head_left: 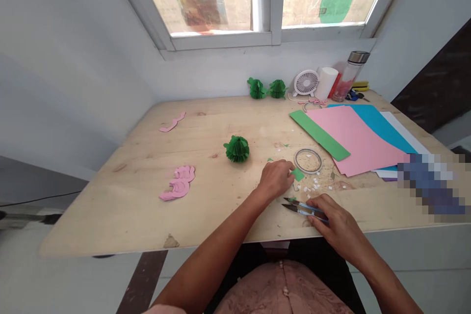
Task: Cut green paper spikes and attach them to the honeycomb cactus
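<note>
My right hand is wrapped round blue-handled thread snips, whose dark blades are apart and point left, low over the table. My left hand is closed, its curled fingers at a small green paper piece; the exact grip is partly hidden. Just right of that piece lies a grey ring of wire or tape, with white paper bits scattered below it. A pleated green paper ball stands on the table, left of my left hand.
Two more pleated green shapes stand at the back, beside a small white fan, a white roll and a glass bottle. Coloured paper sheets lie stacked right, a green strip on top. Pink cut paper pieces lie left.
</note>
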### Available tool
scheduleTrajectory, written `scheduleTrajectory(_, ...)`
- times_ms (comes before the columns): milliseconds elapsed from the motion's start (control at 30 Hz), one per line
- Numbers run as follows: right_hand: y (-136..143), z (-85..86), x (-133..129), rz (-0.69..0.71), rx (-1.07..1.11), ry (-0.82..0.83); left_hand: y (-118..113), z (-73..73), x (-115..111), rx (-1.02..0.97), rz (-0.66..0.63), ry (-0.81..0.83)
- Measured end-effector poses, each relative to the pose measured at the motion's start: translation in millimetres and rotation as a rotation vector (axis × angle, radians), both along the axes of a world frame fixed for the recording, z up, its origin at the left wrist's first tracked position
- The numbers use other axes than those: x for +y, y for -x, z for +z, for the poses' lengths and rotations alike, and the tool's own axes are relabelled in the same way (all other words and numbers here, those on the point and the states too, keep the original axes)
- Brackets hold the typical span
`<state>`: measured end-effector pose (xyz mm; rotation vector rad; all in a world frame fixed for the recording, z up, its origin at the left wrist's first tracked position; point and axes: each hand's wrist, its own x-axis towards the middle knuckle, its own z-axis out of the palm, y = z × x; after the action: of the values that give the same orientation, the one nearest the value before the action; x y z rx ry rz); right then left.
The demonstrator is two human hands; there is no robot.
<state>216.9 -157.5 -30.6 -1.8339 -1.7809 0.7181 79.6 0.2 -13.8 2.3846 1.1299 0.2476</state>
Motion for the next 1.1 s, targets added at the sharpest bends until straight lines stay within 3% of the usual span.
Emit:
scheduleTrajectory(233,-2.0,-0.9,2.2,0.071,-0.101,-0.005,-24.8,-5.2,1.5,0.125,0.059,-0.023)
scheduleTrajectory(567,-3.1,-2.0,3.4,0.073,-0.149,0.010,-25.6,-9.5,-7.2,0.042,0.092,-0.015)
scheduleTrajectory(867,-10.2,1.9,1.5,-0.035,-0.012,-0.038,-2.8,-5.2,-0.4,-0.048,0.117,0.046)
scheduleTrajectory(1000,-25.6,8.1,-3.9,-0.129,0.102,0.005,-7.4,-4.7,-0.2,-0.011,0.052,0.032)
scheduleTrajectory(1100,-37.3,12.6,-8.7,-0.279,0.260,0.041,-16.1,-6.7,-0.5,0.026,-0.024,0.005)
